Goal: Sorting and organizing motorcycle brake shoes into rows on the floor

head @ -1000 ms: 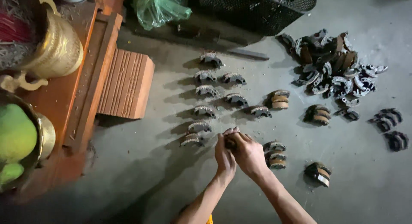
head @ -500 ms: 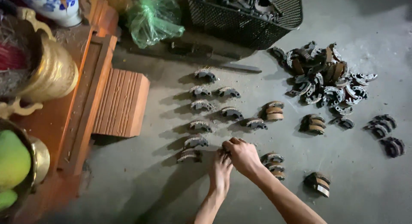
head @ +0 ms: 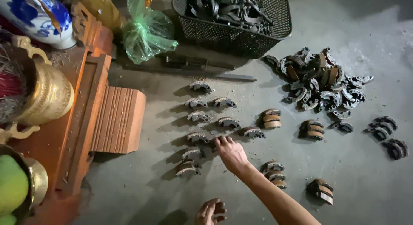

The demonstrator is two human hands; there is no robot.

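Curved metal brake shoes lie in rows on the grey concrete floor (head: 365, 182). My right hand (head: 232, 154) reaches forward into the rows, its fingertips closed on a dark brake shoe (head: 213, 143) that rests low beside another shoe (head: 197, 137). Two more brake shoes (head: 192, 154) (head: 187, 168) sit just left of the hand. My left hand (head: 211, 211) hangs near the bottom edge with its fingers loosely curled and apart, holding nothing. Stacked pairs with brown linings (head: 275, 172) lie right of my forearm.
A loose heap of brake shoes (head: 320, 83) lies at the right, a black mesh basket (head: 234, 35) of metal parts at the top. A ribbed orange brick (head: 118, 119), a wooden stand (head: 84, 134), a brass pot (head: 45, 96), a green plastic bag (head: 146, 31) and a metal bar (head: 193, 72) stand left.
My hands, joined on one piece before, have separated. The right hand has carried the piece forward to the rows and the left has dropped back toward me. The view has tilted further away.
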